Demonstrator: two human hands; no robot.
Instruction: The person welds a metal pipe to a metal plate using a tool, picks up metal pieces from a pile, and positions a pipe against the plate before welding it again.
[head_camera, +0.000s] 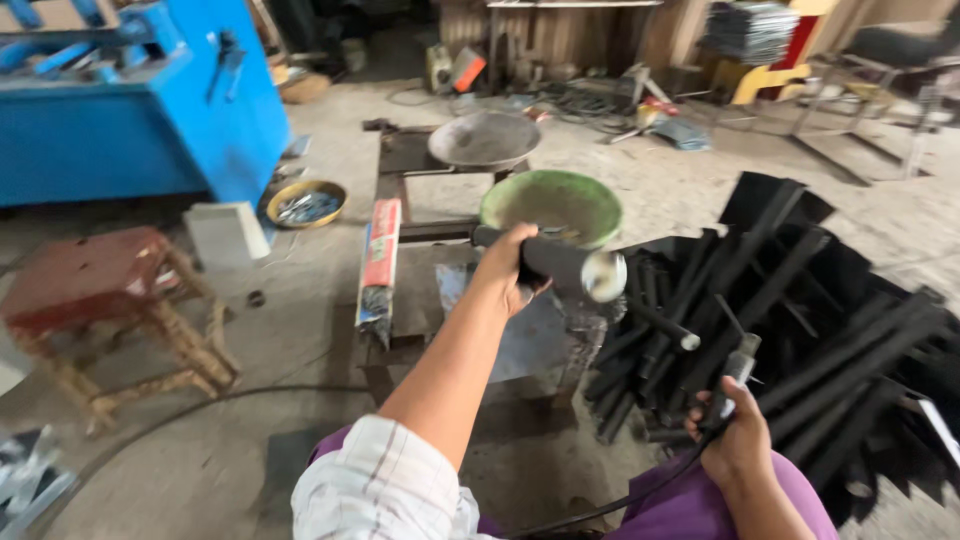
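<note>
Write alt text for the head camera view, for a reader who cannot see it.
A person's left hand grips a black metal tube above a low steel workbench, while the right hand holds a welding electrode holder with a cable. A heap of black tubes lies to the right; a green bowl, a wooden stool and a blue machine stand around on the workshop floor.

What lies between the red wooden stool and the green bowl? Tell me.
In the head view, between the red wooden stool and the green bowl lie a small white box and a long red packet on the dark metal stand.
</note>
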